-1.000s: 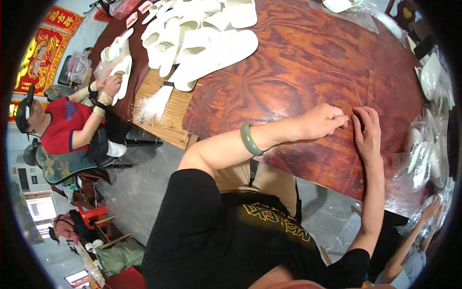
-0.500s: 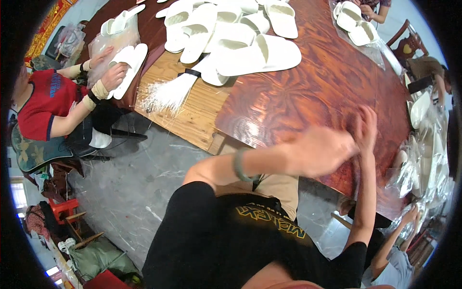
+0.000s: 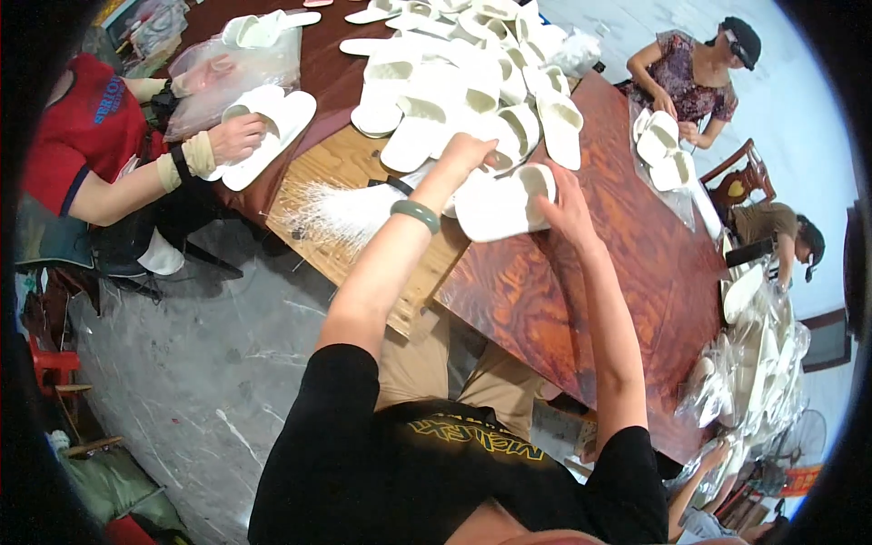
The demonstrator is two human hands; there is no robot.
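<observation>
A white slipper [image 3: 498, 211] lies at the near edge of a heap of white slippers [image 3: 427, 77]. My right hand [image 3: 570, 213] is at its right side, thumb on the near side and fingers round the strap end. My left hand [image 3: 468, 154], below a green bangle [image 3: 416, 215] on the wrist, reaches over the same spot. Its fingers are curled down onto a white slipper just behind; their tips are partly hidden. A bundle of thin white strands [image 3: 341, 213], bound with a black band, lies left of my left forearm.
The glossy reddish-brown tabletop [image 3: 627, 263] meets a pale wooden board [image 3: 318, 173] on the left. A co-worker in red [image 3: 100, 136] handles white slippers at the left. Another person [image 3: 695, 82] sits at the far right. Bagged slippers [image 3: 754, 363] lie along the right edge.
Both hands have moved from together over the right of the table up and left to the slippers, and they have come apart. The view has shifted, showing more of the far side.
</observation>
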